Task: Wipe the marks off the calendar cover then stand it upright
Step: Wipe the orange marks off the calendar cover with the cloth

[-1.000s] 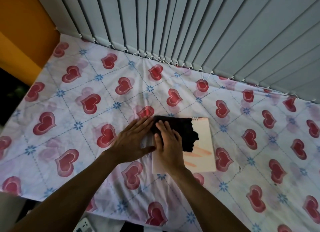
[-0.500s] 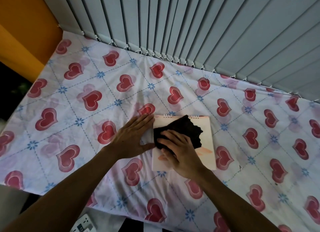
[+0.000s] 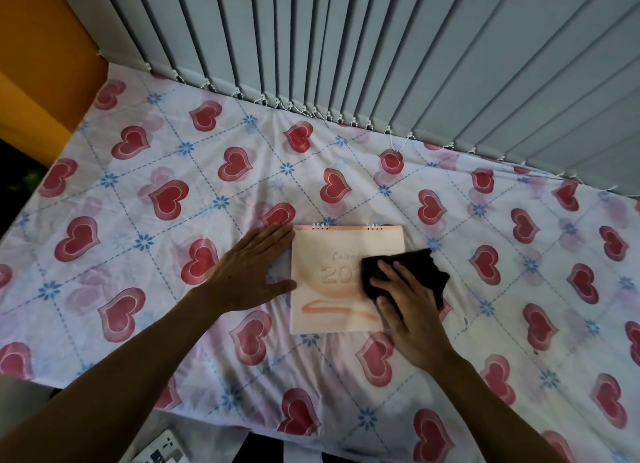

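A pale pink spiral-bound calendar (image 3: 325, 255) lies flat on the heart-patterned sheet (image 3: 166, 199), its cover up and its wire rings at the far edge. Orange smears cross the lower part of the cover. My left hand (image 3: 249, 272) lies flat on the sheet with fingers spread, touching the calendar's left edge. My right hand (image 3: 403, 301) presses a dark cloth (image 3: 415, 272) onto the cover's right side; the cloth hangs over the right edge and hides the last digits of the year.
Grey vertical blinds (image 3: 381, 64) run along the far edge of the sheet. An orange wall (image 3: 38, 64) stands at the left. A white power strip (image 3: 162, 448) sits below the near edge.
My right hand has slid the dark cloth from the cover's upper left across to its right side, uncovering the printed title and year. My left hand has stayed at the left edge.
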